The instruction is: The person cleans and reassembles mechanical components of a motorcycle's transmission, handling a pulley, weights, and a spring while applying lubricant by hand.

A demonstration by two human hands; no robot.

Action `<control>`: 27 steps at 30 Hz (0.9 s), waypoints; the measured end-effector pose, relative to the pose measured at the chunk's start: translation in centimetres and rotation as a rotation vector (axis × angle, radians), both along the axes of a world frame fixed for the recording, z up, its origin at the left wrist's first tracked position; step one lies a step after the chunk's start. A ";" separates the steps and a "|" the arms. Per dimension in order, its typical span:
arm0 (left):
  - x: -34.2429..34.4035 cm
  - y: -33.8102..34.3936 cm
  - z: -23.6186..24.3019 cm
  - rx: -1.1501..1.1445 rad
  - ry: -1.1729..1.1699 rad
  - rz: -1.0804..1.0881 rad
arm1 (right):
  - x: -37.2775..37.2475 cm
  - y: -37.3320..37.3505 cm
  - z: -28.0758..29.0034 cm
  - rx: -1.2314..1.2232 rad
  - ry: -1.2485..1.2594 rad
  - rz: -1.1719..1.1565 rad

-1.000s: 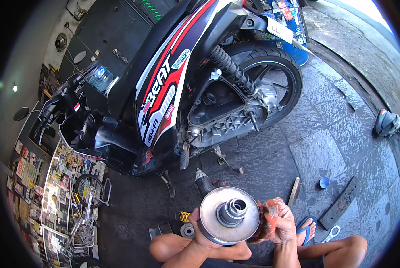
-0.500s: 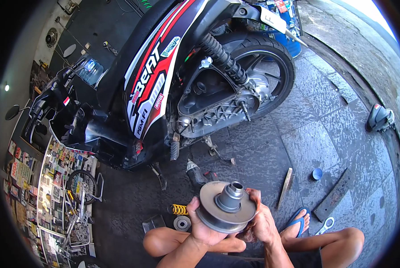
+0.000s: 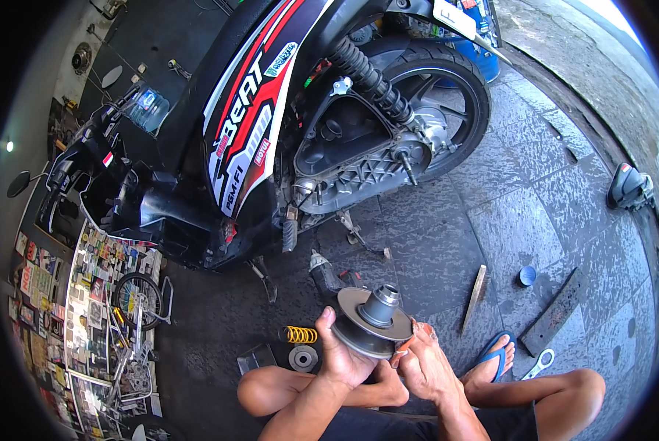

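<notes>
Head view: A round metal pulley assembly [image 3: 370,323] with a raised central hub is held tilted above the stone-tile floor [image 3: 535,213], in front of the person's crossed bare legs. It is supported from the left and below by the left hand [image 3: 344,356], whose thumb is laid on the disc rim while the fingers are curled underneath it. The right edge of the pulley is touched by the right hand [image 3: 421,364], whose fingers are closed narrowly around a small orange-handled tool [image 3: 407,345] pressed against the disc rim.

A yellow coil spring [image 3: 301,334] and a round grey disc part [image 3: 303,358] are seen on the floor just left of the hands. A power tool [image 3: 323,273] lies beyond the pulley. A scooter [image 3: 271,125] with its transmission case opened is parked behind. A flat wooden stick [image 3: 475,288], a small blue cap [image 3: 527,275] and a wrench [image 3: 539,362] lie on the floor to the right, near a blue sandal [image 3: 499,353] on the person's foot.
</notes>
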State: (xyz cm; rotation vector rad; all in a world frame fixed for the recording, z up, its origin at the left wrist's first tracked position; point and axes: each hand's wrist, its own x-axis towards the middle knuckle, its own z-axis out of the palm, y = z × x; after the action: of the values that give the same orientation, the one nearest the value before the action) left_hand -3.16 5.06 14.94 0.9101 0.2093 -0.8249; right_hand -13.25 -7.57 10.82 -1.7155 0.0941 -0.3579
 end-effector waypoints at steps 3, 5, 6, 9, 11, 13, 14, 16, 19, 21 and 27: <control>-0.1 0.0 -0.2 0.076 -0.138 -0.013 | -0.1 0.0 0.9 0.041 0.091 0.046; 0.2 0.6 -1.5 0.080 -0.227 -0.080 | -0.3 0.2 0.9 0.028 0.123 0.073; 0.1 0.7 -2.2 0.111 -0.328 -0.055 | -0.2 0.5 0.4 0.034 0.115 0.043; -0.3 1.2 -4.6 0.180 -0.545 0.028 | 0.2 1.6 -1.9 0.023 0.074 -0.054; -0.8 0.5 -4.5 0.371 -0.804 0.080 | 0.5 2.1 -1.2 0.098 0.015 -0.170; -1.7 -0.3 -3.6 0.514 -0.918 0.122 | 0.6 2.4 -1.5 0.098 -0.014 -0.255; -2.1 -0.8 -3.1 0.595 -0.969 0.125 | 0.5 2.2 -1.7 0.083 0.000 -0.248; -2.9 -1.7 -2.5 0.759 -1.068 0.127 | 0.4 1.8 -2.0 0.053 0.031 -0.235; -3.3 -1.1 -1.7 0.787 -1.209 0.102 | -0.4 1.0 -2.4 0.325 0.008 -0.191; -1.9 1.9 -1.7 0.642 -1.371 0.020 | -2.1 0.6 -5.0 0.687 0.019 -0.096; 5.0 4.5 3.1 0.181 -0.483 -0.640 | -3.7 1.8 -4.5 1.463 0.080 0.221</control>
State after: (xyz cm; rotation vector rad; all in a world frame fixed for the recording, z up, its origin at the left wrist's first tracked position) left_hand 1.82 9.57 18.08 1.3465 -0.4601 -1.1498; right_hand -16.96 -5.77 6.30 -0.2785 0.1657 0.0068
